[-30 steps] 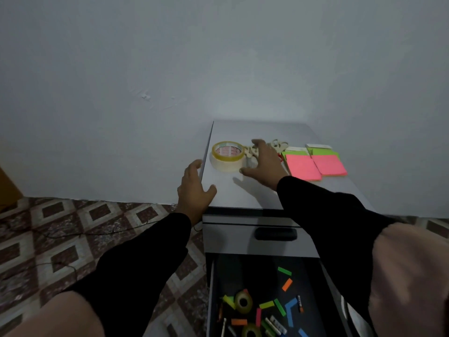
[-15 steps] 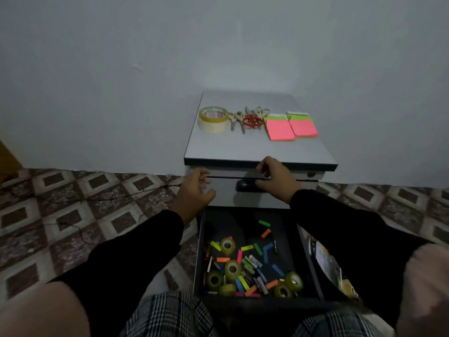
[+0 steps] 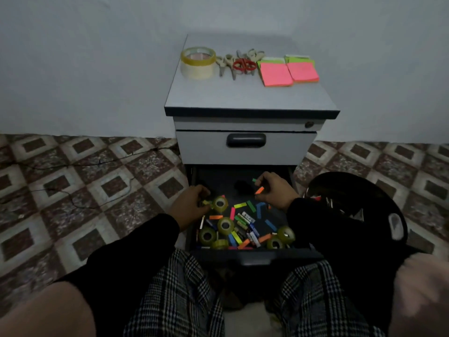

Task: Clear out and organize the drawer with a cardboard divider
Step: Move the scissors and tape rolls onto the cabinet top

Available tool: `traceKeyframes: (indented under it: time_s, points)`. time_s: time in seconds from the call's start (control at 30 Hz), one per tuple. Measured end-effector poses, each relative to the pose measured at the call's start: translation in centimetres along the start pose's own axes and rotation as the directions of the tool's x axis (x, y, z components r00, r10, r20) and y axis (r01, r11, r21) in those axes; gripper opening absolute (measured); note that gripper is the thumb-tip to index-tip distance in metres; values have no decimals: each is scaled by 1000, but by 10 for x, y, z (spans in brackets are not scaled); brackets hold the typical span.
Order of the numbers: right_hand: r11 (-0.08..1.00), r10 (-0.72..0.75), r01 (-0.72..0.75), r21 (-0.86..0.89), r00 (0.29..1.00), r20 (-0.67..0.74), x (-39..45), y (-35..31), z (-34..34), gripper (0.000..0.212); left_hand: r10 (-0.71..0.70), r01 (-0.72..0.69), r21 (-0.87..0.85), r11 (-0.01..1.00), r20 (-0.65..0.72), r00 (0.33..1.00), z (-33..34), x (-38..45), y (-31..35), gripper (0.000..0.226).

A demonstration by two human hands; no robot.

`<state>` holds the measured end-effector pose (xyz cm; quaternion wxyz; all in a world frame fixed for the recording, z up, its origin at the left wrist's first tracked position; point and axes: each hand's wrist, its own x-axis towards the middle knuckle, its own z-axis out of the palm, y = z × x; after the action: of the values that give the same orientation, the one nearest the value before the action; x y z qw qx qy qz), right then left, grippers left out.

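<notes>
The open drawer (image 3: pixel 243 254) lies beneath both grips, strewn with small tape rolls (image 3: pixel 225 225), batteries (image 3: pixel 247 218) and coloured strips. Our right hand (image 3: pixel 274 188) pinches an orange strip (image 3: pixel 259 190); our left hand (image 3: pixel 192 203) curls beside a tape roll (image 3: pixel 220 203), apparently closing on a yellow strip, though we cannot confirm it. Beyond the grips, the tabletop (image 3: pixel 250 98) carries a large tape roll (image 3: pixel 198 62), scissors (image 3: pixel 243 64) and sticky notes (image 3: pixel 289 72). Risk: thin strips may slip from a pinch and scatter back; rolls may roll off when nudged.
</notes>
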<state>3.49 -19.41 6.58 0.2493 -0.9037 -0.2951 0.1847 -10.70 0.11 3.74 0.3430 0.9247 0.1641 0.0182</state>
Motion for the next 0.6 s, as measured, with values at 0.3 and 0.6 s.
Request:
traceKeyframes:
  time_s: [0.3,0.6]
  points:
    - [993,106,-98,-73,987,119,-2,46,48,25,-30,-70,393,917,243,970,41,11,-21,29]
    - [856,378,-195,-478,867,323,5,94,63,54,-190,-100,435,895,573,797,77,18,-34,33]
